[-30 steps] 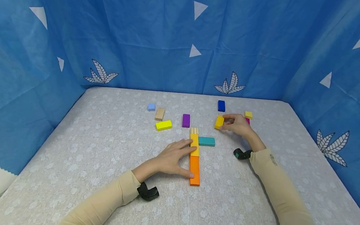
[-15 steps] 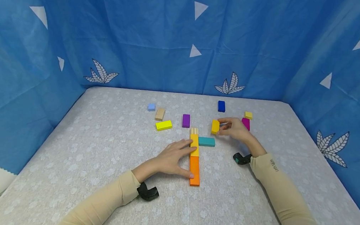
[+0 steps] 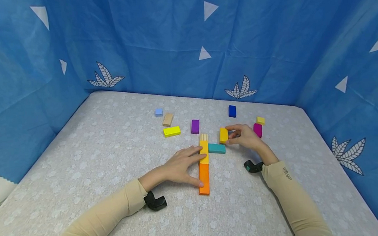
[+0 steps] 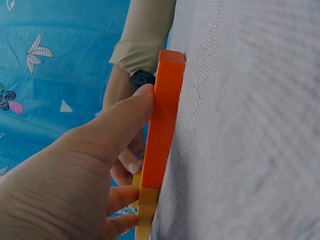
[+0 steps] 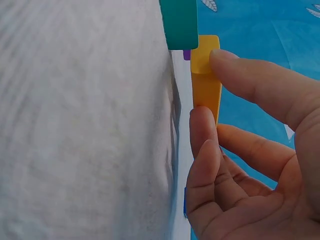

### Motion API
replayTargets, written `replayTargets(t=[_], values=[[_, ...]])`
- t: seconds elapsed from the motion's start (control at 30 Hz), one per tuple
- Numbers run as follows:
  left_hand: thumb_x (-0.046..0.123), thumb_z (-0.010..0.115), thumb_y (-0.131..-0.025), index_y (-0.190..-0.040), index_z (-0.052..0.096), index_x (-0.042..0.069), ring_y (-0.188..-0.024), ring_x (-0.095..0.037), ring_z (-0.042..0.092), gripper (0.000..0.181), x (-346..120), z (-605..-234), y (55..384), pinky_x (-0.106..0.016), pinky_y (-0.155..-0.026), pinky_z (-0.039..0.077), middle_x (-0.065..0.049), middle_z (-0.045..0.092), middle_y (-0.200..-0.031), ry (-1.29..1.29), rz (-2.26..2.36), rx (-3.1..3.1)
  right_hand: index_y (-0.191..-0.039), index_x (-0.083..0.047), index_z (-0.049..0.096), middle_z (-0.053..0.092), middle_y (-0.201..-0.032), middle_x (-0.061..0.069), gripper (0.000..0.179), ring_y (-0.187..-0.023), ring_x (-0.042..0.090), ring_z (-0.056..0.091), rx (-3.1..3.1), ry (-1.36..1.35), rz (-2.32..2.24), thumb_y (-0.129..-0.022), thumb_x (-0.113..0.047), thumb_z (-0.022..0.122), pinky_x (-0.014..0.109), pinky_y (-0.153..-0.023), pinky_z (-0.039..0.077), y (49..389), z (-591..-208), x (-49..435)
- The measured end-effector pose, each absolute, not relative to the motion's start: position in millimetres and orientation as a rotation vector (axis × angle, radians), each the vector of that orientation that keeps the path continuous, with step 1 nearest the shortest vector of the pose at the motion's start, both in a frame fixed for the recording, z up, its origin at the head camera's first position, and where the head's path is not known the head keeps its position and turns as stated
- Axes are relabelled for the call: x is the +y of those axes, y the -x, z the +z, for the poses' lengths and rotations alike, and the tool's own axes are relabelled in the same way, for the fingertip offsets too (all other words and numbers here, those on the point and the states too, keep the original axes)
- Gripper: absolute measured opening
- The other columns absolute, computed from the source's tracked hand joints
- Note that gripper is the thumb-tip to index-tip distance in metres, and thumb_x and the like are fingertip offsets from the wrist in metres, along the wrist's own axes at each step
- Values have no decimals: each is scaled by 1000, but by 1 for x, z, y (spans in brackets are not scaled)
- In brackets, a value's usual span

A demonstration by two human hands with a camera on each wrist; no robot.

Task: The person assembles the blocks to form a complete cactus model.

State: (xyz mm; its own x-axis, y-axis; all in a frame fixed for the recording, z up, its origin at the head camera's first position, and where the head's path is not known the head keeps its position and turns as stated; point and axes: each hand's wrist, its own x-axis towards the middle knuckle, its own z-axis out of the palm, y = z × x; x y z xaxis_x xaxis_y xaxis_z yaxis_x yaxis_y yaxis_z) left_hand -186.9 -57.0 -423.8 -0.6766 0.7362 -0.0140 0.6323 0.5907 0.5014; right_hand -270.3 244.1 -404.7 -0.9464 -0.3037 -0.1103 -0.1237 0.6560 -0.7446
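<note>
In the head view my left hand [image 3: 184, 166] lies spread, its thumb at the side of an orange block [image 3: 204, 180] and its fingertips on a yellow-orange block [image 3: 204, 150] end to end with it. A teal block [image 3: 216, 148] sticks out to the right of that row. My right hand [image 3: 246, 137] pinches a second yellow block [image 3: 223, 135], just beyond the teal block's right end. In the right wrist view the thumb presses this block [image 5: 205, 85] near one end, with fingers lower along it. Whether it touches the teal block [image 5: 181, 25] I cannot tell.
Pale ribbed pieces [image 3: 204, 137] cap the row's far end. Beyond lie purple [image 3: 195, 126], bright yellow [image 3: 172, 131], tan [image 3: 167, 120], light blue [image 3: 159, 112] and dark blue [image 3: 232, 111] blocks. Magenta [image 3: 258, 130] and small yellow [image 3: 260, 120] blocks lie right of my right hand.
My right hand has slid the yellow block left and nearer, turning it more in line with the row. The magenta block has come into fuller view. My left hand stays put.
</note>
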Motion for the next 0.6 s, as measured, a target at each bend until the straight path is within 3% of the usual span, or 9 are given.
replayTargets(t=[0.6], values=[[61, 73, -76, -151, 39, 17, -151, -34, 17, 93, -57, -425, 188, -54, -121, 17, -7, 20, -164, -1139, 691, 2601, -136, -4, 56, 68, -99, 14, 59, -86, 23, 58, 2628, 373, -1154, -83, -14, 78, 25, -71, 47, 273, -411, 244]])
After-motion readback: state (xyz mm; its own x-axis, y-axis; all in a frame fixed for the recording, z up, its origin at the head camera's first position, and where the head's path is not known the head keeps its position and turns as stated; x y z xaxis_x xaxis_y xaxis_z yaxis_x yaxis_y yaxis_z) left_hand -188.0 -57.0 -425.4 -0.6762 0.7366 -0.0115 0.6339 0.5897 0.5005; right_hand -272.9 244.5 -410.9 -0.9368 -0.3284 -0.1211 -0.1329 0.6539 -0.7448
